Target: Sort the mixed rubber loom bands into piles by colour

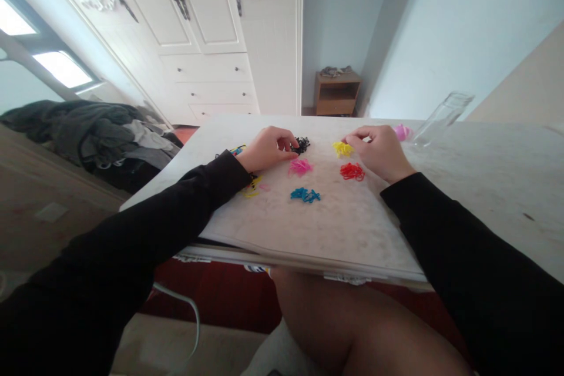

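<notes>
Black bands (303, 145), yellow bands (342, 150) piled apart, likely against mixing; left fingers (288, 137) at black, right fingers (363, 131) at yellow, can't tell if gripping.

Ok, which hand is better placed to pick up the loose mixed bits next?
Left, I'd say: the mixed bits lie close to the left hand, which is at the black pile. The right hand is farther off, at the yellow pile.

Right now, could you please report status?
Left hand at black pile. Right hand at yellow pile. Pink pile, red pile, blue pile nearby. Left sleeve partly hides mixed pieces.
</notes>
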{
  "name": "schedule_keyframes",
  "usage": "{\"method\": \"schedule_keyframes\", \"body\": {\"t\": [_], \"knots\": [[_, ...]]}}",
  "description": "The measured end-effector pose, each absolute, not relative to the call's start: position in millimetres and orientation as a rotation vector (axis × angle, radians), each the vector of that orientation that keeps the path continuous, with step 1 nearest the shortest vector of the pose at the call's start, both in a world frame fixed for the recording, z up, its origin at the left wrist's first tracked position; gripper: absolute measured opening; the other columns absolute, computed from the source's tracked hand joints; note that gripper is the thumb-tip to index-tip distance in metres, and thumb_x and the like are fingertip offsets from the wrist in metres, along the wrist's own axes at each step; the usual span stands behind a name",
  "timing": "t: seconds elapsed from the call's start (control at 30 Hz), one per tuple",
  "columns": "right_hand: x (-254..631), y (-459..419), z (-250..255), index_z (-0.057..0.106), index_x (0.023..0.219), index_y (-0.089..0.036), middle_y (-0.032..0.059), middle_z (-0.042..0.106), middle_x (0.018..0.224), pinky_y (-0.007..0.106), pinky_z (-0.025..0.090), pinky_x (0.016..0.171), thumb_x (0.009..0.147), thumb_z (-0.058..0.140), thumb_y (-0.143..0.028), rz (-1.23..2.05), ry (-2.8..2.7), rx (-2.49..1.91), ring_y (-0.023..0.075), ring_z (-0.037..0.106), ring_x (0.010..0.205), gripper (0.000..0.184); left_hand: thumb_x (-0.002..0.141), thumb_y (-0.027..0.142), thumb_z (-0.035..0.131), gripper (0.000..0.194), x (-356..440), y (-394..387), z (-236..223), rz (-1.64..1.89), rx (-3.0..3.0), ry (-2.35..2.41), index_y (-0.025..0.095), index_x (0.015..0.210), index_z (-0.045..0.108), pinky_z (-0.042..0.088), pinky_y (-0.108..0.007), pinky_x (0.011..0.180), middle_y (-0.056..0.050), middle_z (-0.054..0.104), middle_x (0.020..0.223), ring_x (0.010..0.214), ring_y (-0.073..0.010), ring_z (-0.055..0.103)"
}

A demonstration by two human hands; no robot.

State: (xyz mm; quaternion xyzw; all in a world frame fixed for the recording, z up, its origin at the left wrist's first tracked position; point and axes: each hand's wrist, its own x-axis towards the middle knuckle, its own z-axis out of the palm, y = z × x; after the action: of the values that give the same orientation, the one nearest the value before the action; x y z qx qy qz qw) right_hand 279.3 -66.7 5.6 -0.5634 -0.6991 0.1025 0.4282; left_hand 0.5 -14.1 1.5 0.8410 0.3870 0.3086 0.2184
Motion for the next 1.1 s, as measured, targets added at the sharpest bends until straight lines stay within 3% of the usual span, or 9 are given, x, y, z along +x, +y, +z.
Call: {"method": "schedule_keyframes", "body": {"t": [0.27, 0.43, 0.6, 0.77, 1.1], "knots": [[284, -62, 1, 0.076, 0.07, -0.021, 0.0088, 0.078, 0.084, 0.043, 0.055, 0.082, 0.084, 0.067, -0.024, 0.161, -1.838, -1.412, 0.0259, 0.07, 0.081, 0.017, 0.071, 0.02, 0.078, 0.01, -3, -11, 1, 0.972, 2.276, 1.087, 0.018, 0.081, 0.079, 0.04, -0.027, 0.058, 0.002, 0.063, 0.059, 0.054, -0.0103, 0.051], [288, -62, 0, 0.078, 0.083, -0.02, 0.009, 0.076, 0.095, 0.044, 0.055, 0.084, 0.078, 0.072, -0.025, 0.177, -1.835, -1.401, 0.0255, 0.068, 0.086, 0.01, 0.071, 0.02, 0.079, 0.009, -13, -7, 8, 1.013, 2.273, 1.061, 0.019, 0.08, 0.078, 0.042, -0.029, 0.06, 0.001, 0.062, 0.06, 0.057, -0.0114, 0.052], [293, -53, -13, 0.075, 0.098, -0.019, 0.009, 0.068, 0.107, 0.049, 0.055, 0.092, 0.064, 0.087, -0.032, 0.228, -1.907, -1.389, 0.0282, 0.065, 0.094, 0.038, 0.072, 0.022, 0.08, 0.009, -32, 5, 16, 1.094, 2.213, 1.097, 0.022, 0.081, 0.079, 0.044, -0.031, 0.062, 0.001, 0.061, 0.062, 0.059, -0.012, 0.051], [296, -48, -17, 0.072, 0.101, -0.02, 0.0095, 0.066, 0.112, 0.048, 0.055, 0.092, 0.068, 0.082, -0.029, 0.253, -1.921, -1.387, 0.0275, 0.065, 0.095, 0.036, 0.071, 0.025, 0.081, 0.01, -47, 16, 18, 1.096, 2.204, 1.142, 0.022, 0.081, 0.079, 0.042, -0.031, 0.06, 0.0, 0.06, 0.06, 0.058, -0.0119, 0.047], [289, -55, -9, 0.067, 0.093, -0.021, 0.0105, 0.069, 0.109, 0.045, 0.054, 0.09, 0.078, 0.07, -0.026, 0.232, -1.784, -1.453, 0.0257, 0.065, 0.091, 0.017, 0.075, 0.038, 0.076, 0.024, -70, 9, 42, 0.256, 2.402, 1.093, 0.018, 0.087, 0.083, 0.042, -0.029, 0.068, -0.004, 0.075, 0.076, 0.067, -0.0139, 0.059]]}}
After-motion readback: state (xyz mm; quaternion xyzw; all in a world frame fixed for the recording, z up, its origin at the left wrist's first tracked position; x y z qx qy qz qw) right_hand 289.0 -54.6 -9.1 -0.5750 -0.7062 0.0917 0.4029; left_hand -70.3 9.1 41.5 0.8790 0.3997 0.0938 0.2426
